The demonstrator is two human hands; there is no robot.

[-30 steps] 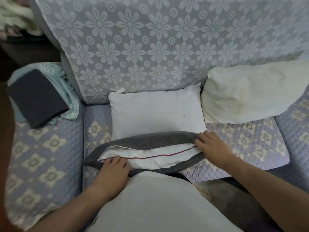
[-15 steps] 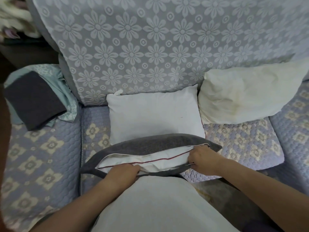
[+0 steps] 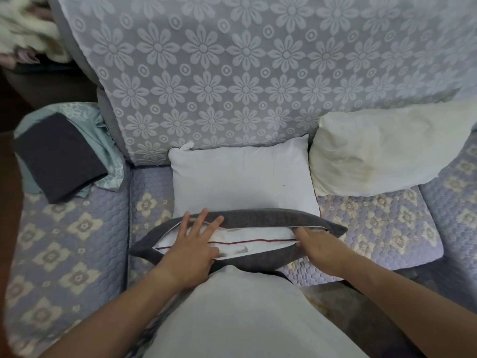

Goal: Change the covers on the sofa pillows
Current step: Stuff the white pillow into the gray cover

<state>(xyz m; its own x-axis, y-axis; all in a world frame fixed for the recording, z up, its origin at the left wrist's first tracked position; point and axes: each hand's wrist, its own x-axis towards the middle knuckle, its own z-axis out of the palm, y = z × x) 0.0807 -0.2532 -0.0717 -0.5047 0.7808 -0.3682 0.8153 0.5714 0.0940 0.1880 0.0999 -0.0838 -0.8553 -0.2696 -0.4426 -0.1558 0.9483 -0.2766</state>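
1. Lying on the front edge of the sofa seat [image 3: 374, 228] is a pillow [image 3: 253, 235] half inside a dark grey cover [image 3: 258, 215], with the cover's opening turned up toward the camera.
2. White pillow fabric with a thin red line shows through this opening.
3. The left hand [image 3: 192, 245] rests flat on the left part of the opening, its fingers straight and spread, reaching over the far edge of the cover.
4. The right hand [image 3: 318, 245] is at the right end of the opening; its fingers are curled and go into the cover, gripping the edge there.
5. Behind it, a bare white pillow [image 3: 240, 182] leans against the flowered sofa back [image 3: 245, 73].
6. A cream pillow [image 3: 382, 148] lies just to its right, touching it.
7. A folded dark cloth [image 3: 56, 158] lies on a light green fabric [image 3: 103, 140] on the left armrest.
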